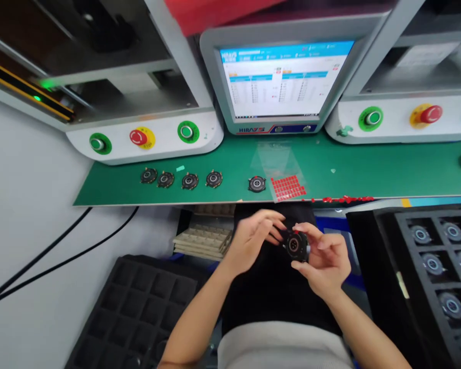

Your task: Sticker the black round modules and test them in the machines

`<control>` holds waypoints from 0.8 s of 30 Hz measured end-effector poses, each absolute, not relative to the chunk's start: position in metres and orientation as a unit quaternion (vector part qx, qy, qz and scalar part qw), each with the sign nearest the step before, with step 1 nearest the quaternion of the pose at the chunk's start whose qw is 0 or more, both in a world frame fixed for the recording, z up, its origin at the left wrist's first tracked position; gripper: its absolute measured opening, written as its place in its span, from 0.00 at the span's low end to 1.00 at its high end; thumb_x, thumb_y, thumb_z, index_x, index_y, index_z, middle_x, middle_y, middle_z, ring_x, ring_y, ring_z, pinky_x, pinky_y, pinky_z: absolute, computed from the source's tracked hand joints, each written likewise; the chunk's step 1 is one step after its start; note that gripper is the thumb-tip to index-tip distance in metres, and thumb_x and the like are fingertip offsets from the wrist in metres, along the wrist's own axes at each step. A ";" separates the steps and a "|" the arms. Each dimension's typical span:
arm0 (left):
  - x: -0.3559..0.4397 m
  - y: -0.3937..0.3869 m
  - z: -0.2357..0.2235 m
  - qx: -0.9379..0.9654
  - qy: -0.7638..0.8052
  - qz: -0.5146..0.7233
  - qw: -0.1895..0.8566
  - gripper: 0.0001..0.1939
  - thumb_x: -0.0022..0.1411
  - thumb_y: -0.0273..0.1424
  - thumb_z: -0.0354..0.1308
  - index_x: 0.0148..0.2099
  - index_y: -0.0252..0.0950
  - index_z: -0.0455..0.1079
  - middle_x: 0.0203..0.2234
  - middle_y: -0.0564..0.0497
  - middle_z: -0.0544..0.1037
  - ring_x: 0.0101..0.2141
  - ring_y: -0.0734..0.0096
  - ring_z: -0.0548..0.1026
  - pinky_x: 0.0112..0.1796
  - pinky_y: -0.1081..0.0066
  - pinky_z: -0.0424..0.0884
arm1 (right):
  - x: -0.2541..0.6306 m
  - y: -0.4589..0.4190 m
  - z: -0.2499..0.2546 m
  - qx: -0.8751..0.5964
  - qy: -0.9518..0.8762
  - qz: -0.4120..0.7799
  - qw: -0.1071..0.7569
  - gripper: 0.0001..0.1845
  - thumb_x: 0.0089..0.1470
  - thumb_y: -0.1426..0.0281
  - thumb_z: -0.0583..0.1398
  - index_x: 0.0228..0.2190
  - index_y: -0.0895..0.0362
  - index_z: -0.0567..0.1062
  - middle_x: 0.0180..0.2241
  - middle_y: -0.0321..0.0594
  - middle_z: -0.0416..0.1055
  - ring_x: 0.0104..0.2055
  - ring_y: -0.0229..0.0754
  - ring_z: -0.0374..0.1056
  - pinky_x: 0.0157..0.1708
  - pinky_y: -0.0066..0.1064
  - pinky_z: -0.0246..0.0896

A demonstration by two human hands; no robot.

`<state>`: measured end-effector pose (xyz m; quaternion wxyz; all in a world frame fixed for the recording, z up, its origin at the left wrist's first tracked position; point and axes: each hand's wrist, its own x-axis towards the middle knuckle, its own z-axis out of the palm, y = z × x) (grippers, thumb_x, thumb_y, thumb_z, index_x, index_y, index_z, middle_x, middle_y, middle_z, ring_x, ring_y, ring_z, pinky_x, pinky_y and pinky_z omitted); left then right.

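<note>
The right hand (325, 261) grips a round black part (295, 246) by its rim, the open left hand (249, 241) just beside it. Five similar parts (189, 181) lie along the front edge of the green bench (223, 159), near a sheet of red squares (288, 187).

The held round part (296, 247) is black, flecked red; the bench mat (215, 159) is green.
</note>
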<state>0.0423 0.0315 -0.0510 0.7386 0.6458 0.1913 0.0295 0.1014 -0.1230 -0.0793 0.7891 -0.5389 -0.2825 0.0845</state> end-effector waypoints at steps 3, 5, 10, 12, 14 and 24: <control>0.066 0.074 -0.057 0.892 0.221 0.126 0.374 0.22 0.61 0.41 0.60 0.54 0.35 0.69 0.47 0.42 0.74 0.48 0.56 0.72 0.50 0.59 0.70 | 0.109 -0.130 -0.089 -0.547 -0.273 0.072 0.788 0.23 0.44 0.78 0.71 0.37 0.53 0.65 0.44 0.44 0.78 0.49 0.45 0.76 0.49 0.40 0.73; 0.082 0.094 -0.060 0.946 0.203 0.093 0.237 0.26 0.59 0.38 0.62 0.58 0.35 0.66 0.52 0.41 0.71 0.53 0.52 0.69 0.54 0.57 0.67 | 0.113 -0.136 -0.094 -0.562 -0.277 0.064 0.777 0.23 0.43 0.80 0.70 0.36 0.53 0.66 0.45 0.44 0.78 0.49 0.44 0.76 0.50 0.39 0.73; 0.105 0.114 -0.064 0.964 0.169 0.007 0.205 0.22 0.60 0.33 0.63 0.55 0.33 0.69 0.47 0.44 0.74 0.51 0.55 0.72 0.53 0.60 0.68 | 0.117 -0.148 -0.102 -0.584 -0.287 0.039 0.758 0.24 0.42 0.83 0.69 0.36 0.53 0.66 0.46 0.44 0.78 0.50 0.43 0.76 0.51 0.38 0.72; 0.109 0.116 -0.064 0.961 0.175 0.006 0.215 0.19 0.58 0.33 0.65 0.52 0.34 0.72 0.45 0.46 0.76 0.47 0.58 0.75 0.50 0.63 0.70 | 0.119 -0.150 -0.104 -0.591 -0.277 0.035 0.757 0.23 0.42 0.83 0.69 0.35 0.53 0.66 0.46 0.44 0.78 0.49 0.43 0.76 0.51 0.38 0.72; 0.110 0.118 -0.064 0.956 0.189 0.008 0.223 0.19 0.56 0.34 0.67 0.50 0.36 0.74 0.44 0.47 0.77 0.43 0.61 0.77 0.46 0.65 0.72 | 0.119 -0.151 -0.106 -0.601 -0.266 0.034 0.753 0.23 0.43 0.82 0.69 0.35 0.53 0.66 0.45 0.44 0.78 0.49 0.44 0.76 0.49 0.38 0.73; 0.106 0.116 -0.073 0.955 0.200 0.046 0.215 0.17 0.58 0.34 0.65 0.49 0.35 0.75 0.41 0.48 0.77 0.43 0.64 0.77 0.46 0.68 0.72 | 0.110 -0.147 -0.101 -0.611 -0.238 0.022 0.755 0.21 0.45 0.79 0.69 0.34 0.53 0.65 0.44 0.45 0.79 0.49 0.45 0.76 0.49 0.40 0.73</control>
